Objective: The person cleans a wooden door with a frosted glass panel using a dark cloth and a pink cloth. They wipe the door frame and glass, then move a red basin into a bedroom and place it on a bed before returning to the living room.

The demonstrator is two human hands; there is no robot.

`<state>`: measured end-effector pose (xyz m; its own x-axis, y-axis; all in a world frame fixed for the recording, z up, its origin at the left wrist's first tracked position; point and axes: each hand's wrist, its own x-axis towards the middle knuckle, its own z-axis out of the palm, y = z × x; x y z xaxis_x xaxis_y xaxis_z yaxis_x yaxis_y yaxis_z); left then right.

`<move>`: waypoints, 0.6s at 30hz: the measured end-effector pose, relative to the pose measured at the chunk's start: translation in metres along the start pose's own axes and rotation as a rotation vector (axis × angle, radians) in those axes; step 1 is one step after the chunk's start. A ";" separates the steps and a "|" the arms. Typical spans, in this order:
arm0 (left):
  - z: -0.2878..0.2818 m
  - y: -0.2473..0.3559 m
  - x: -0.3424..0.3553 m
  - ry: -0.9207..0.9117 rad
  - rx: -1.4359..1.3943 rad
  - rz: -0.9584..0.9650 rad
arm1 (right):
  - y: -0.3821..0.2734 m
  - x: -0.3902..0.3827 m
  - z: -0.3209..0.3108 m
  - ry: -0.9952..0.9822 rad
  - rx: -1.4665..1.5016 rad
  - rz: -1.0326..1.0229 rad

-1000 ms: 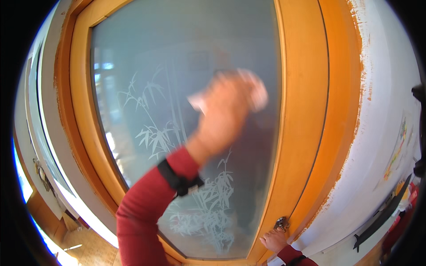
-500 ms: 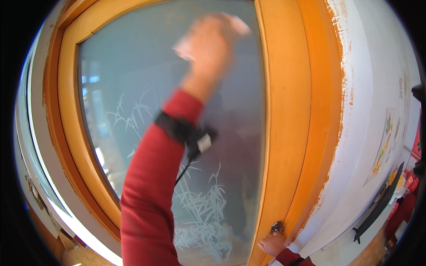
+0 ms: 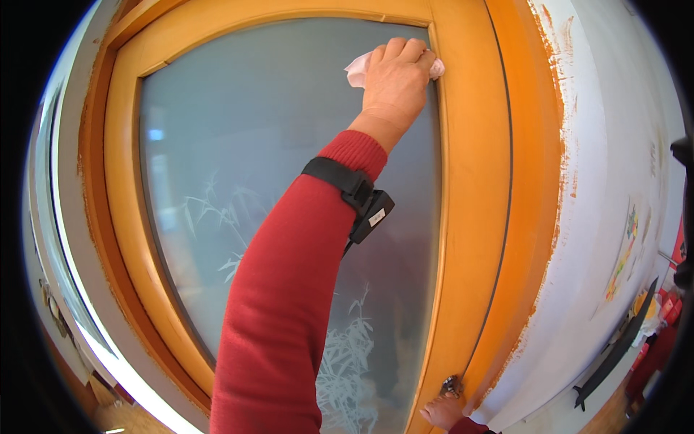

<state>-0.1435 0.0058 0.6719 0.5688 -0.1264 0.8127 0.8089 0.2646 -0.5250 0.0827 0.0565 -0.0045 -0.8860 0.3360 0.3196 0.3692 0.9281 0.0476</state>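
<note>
My left hand [image 3: 396,85] is raised to the upper right corner of a frosted glass pane [image 3: 238,94]. Its fingers are curled over a crumpled pale pink cloth [image 3: 357,70], pressed flat where glass meets wood. The pane sits in an orange-brown wooden door [image 3: 470,181] and bears etched white bamboo leaves [image 3: 347,362]. Low on the door's right side, my right hand [image 3: 443,412] is closed at a dark metal door handle [image 3: 452,385]; part of its grip is hidden. A black strap with a small box [image 3: 370,217] circles my left wrist.
An orange door frame [image 3: 531,202] with ragged paint edges borders a white wall [image 3: 614,130] on the right. A long black object [image 3: 618,347] and red items lie at the lower right. Left of the door runs a bright, shiny strip [image 3: 79,304].
My left hand has moved right with the cloth, from the upper middle of the glass to its right edge. The dark gap between door and frame looks wider. My right hand stays at the handle.
</note>
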 end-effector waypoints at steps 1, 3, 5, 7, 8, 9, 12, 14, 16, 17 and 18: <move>0.003 -0.004 0.004 0.055 -0.008 0.014 | 0.000 0.001 0.001 -0.011 0.029 0.050; 0.007 -0.018 0.014 -0.005 0.005 -0.026 | 0.000 0.003 0.002 0.213 -0.416 -0.106; 0.006 -0.035 0.028 0.111 0.054 -0.008 | 0.000 0.004 0.000 0.254 -0.507 -0.159; 0.000 -0.050 0.034 0.085 0.074 0.039 | 0.000 0.004 -0.006 0.098 -0.236 -0.109; -0.007 -0.059 0.032 0.064 0.145 0.050 | -0.001 0.003 -0.011 0.124 -0.187 -0.103; -0.019 -0.072 0.028 0.079 0.155 0.043 | -0.002 0.002 -0.015 0.156 -0.143 -0.092; -0.059 -0.118 0.012 0.108 0.210 0.040 | -0.003 0.002 -0.024 0.266 -0.260 -0.149; -0.082 -0.144 0.004 0.072 0.301 0.026 | -0.004 0.002 -0.023 0.247 -0.212 -0.142; -0.095 -0.159 -0.003 0.079 0.325 0.006 | -0.004 0.002 -0.018 0.134 0.029 -0.045; -0.100 -0.166 -0.004 0.086 0.333 -0.001 | -0.004 0.002 -0.014 0.134 -0.031 -0.064; -0.109 -0.173 -0.006 0.063 0.340 -0.027 | -0.003 0.001 -0.011 0.133 -0.090 -0.082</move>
<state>-0.2707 -0.1431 0.7303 0.5646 -0.1938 0.8023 0.7340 0.5623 -0.3808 0.0837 0.0528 0.0059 -0.8712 0.2301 0.4336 0.3263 0.9314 0.1613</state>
